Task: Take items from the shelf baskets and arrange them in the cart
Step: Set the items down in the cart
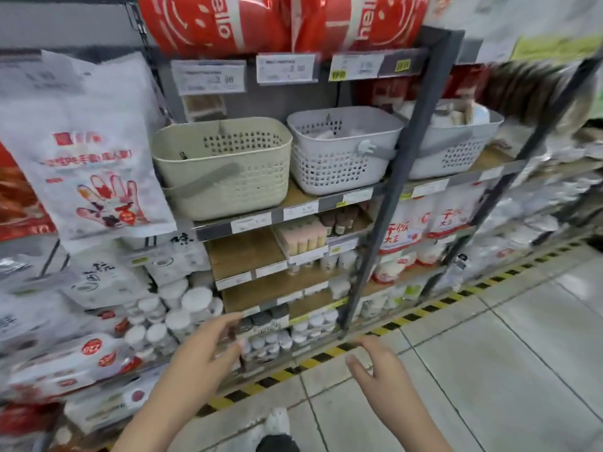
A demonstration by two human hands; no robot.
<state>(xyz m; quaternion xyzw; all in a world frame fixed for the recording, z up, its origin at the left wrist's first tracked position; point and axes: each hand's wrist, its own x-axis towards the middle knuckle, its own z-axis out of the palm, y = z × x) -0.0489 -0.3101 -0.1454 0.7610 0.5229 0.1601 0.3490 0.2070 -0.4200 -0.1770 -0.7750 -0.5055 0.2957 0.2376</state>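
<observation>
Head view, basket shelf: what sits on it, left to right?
Cream basket → white basket → grey upright post in front → grey basket, partly hidden behind the post. Both hands hang below, holding nothing.

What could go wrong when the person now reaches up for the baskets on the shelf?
1. The beige basket juts past the shelf edge, so a careless pull may tip it off.
2. The hanging glove packet sits close beside it and could be knocked down.
3. Both the left hand and the right hand are low and empty, and no cart is visible; carried items might drop.
</observation>
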